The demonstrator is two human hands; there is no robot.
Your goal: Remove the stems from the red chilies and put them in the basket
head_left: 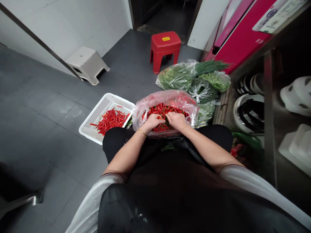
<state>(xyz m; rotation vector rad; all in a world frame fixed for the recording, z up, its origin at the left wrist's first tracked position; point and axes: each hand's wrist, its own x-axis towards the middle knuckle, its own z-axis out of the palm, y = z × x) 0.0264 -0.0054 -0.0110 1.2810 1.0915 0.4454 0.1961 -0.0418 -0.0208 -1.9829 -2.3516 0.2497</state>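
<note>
A clear plastic bag [145,106] full of red chili peppers [162,110] rests on my lap. Both hands are inside its mouth. My left hand [152,122], with a gold bracelet on the wrist, is curled around chilies at the bag's near left. My right hand [177,120] sits right beside it, fingers pinched on a chili between the two hands. A white perforated plastic basket [102,108] stands on the floor to my left, holding a pile of red chilies [110,119].
Bags of green vegetables [179,77] lie on the floor beyond the chili bag. A red stool [165,48] and a grey stool [86,64] stand farther back. A metal shelf [269,106] with white helmets [247,111] is at right, a pink cabinet [240,38] behind.
</note>
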